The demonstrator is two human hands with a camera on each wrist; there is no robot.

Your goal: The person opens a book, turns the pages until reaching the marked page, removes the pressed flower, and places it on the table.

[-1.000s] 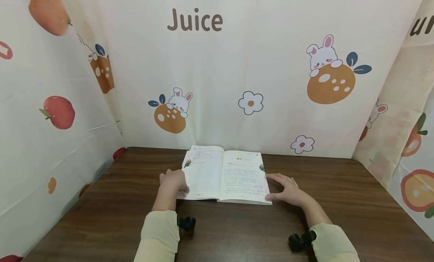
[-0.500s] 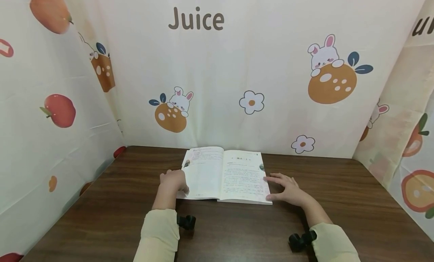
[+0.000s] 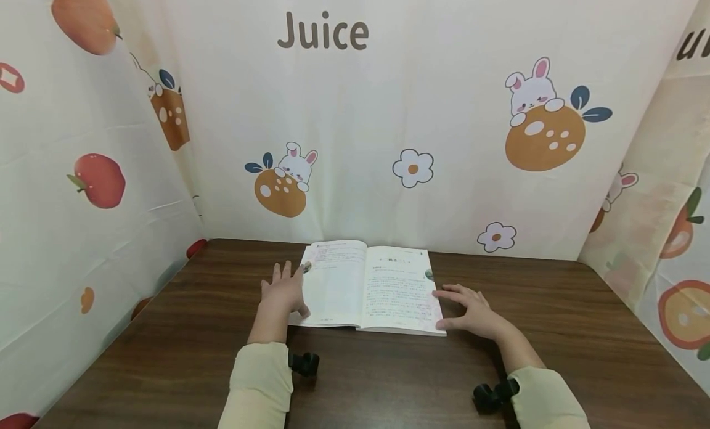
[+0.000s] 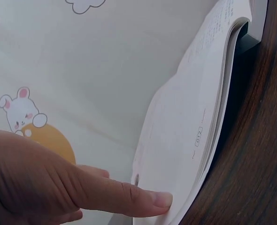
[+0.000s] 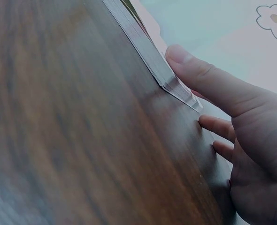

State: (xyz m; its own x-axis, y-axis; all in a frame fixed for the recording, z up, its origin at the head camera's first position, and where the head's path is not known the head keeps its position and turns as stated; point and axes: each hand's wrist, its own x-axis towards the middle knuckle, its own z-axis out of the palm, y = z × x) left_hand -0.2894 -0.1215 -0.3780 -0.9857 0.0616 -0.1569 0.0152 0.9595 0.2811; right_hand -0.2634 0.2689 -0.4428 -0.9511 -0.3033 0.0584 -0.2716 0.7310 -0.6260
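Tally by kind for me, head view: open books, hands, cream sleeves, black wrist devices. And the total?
Open book: 1
Hands: 2
Cream sleeves: 2
Black wrist devices: 2
Total: 7

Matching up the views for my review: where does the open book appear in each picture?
Head: the book lies just below centre.
Left wrist: the book slants from top right to bottom centre.
Right wrist: only part of the book shows, edge-on, at the upper middle.
Shared landmark: the brown wooden table, visible in all three.
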